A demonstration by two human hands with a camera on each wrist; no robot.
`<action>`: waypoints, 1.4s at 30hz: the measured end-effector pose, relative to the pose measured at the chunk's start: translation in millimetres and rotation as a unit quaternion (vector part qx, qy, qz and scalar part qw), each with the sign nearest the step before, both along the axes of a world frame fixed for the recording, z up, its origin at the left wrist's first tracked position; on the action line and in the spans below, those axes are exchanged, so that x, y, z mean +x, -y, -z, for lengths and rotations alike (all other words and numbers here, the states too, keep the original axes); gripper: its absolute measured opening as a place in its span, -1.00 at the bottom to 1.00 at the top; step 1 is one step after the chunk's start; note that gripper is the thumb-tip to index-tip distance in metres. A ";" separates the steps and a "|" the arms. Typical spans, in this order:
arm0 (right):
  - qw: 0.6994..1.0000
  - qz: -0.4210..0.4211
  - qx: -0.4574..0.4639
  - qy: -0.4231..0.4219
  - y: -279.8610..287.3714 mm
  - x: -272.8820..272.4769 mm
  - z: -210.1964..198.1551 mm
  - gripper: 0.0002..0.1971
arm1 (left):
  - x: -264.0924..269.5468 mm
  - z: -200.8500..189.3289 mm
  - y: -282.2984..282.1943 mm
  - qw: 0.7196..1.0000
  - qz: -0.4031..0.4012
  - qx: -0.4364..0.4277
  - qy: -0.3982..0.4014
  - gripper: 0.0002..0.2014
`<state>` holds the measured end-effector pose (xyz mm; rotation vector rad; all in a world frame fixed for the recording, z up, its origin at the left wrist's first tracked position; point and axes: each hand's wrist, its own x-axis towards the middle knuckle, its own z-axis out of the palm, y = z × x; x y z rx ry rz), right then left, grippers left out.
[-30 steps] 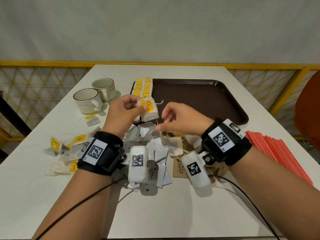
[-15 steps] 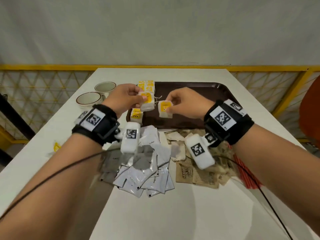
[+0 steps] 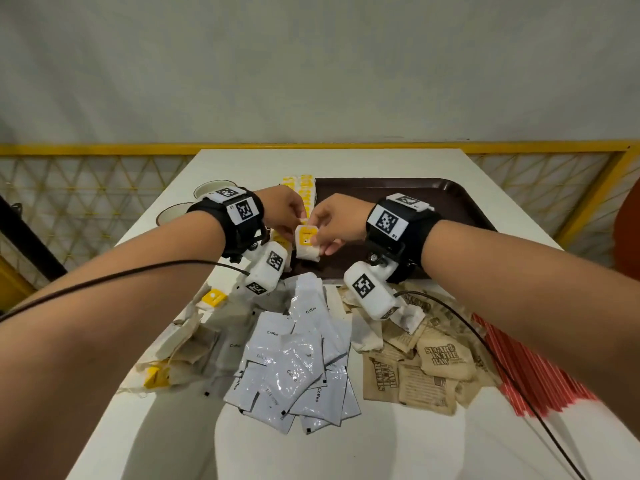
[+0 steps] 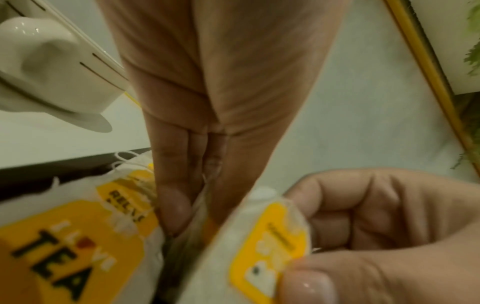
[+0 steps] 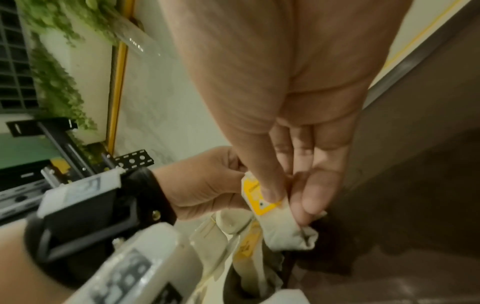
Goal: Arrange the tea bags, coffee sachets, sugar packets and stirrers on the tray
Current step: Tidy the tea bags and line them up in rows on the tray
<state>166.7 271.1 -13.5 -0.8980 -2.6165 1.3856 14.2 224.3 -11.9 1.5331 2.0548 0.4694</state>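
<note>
Pinching a white yellow-labelled tea bag [image 3: 306, 242] mid-frame over the dark brown plastic tray [image 3: 446, 199], right hand [image 3: 337, 221]; left hand [image 3: 282, 211] pinches another tea bag's edge.

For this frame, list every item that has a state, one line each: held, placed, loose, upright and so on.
Right hand: pinches a tea bag.
Left hand: fingers at the row's near end; grip unclear.
Held tea bag: above the tray's near left part.
Tea bag row: lined along the tray's left edge.
Tray: mostly bare.
Coffee sachets: loose pile on table.
Sugar packets: loose pile on table.
Stirrers: bundled on table.
Cups: upright.
</note>
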 end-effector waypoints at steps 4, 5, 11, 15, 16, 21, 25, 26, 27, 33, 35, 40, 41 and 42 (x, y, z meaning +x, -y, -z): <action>1.000 -0.008 0.014 0.005 -5.2 -4.3 3.8 -0.87 | -3.5 0.4 -2.6 1.000 0.018 -0.009 0.008 -0.84; 1.000 -0.001 0.020 0.003 -8.2 -3.2 2.0 -0.88 | -5.5 -0.7 -2.4 1.000 0.022 -0.006 -0.003 -0.84; 0.997 0.059 0.041 0.009 -28.7 0.9 3.0 -0.83 | -20.4 -5.2 -3.5 1.000 0.018 0.019 0.014 -0.80; 0.998 0.066 0.002 0.006 -28.3 -8.5 9.8 -0.77 | -21.6 -3.3 -7.8 0.999 0.013 0.031 0.019 -0.82; 0.997 0.075 -0.011 -0.004 -28.6 -11.5 10.6 -0.76 | -21.3 -2.5 -9.6 0.999 0.011 0.033 0.012 -0.84; 0.993 0.103 -0.046 -0.020 -31.3 -22.4 11.6 -0.77 | -24.1 1.0 -20.2 0.998 -0.015 0.055 -0.001 -0.90; 0.993 0.106 -0.049 -0.006 -31.9 -21.6 12.8 -0.77 | -26.5 3.0 -29.5 0.999 -0.026 0.045 -0.014 -0.86; 0.993 0.107 -0.056 -0.002 -31.7 -21.5 11.5 -0.79 | -25.8 3.5 -31.6 0.999 -0.028 0.040 -0.019 -0.86; 0.991 0.112 -0.069 0.004 -31.1 -21.8 9.6 -0.82 | -24.4 4.3 -33.5 0.999 -0.030 0.037 -0.022 -0.87; 0.984 0.153 -0.093 0.021 -30.4 -30.7 8.8 -0.82 | -17.5 8.6 -40.8 0.995 -0.043 0.032 -0.089 -0.91; 0.988 0.130 -0.077 0.011 -30.8 -28.9 11.6 -0.82 | -18.8 10.3 -41.1 0.993 -0.042 0.026 -0.106 -0.92; 0.988 0.122 -0.098 0.002 -34.9 -23.5 15.5 -0.76 | -32.0 1.4 -33.8 0.994 -0.038 0.032 -0.093 -0.96; 0.987 0.122 -0.102 -0.002 -35.2 -22.7 15.5 -0.77 | -34.4 -1.9 -31.2 0.996 -0.035 0.021 -0.078 -0.97; 0.987 0.123 -0.099 -0.009 -35.7 -22.3 15.7 -0.77 | -36.5 -4.0 -28.8 0.997 -0.030 0.007 -0.068 -0.94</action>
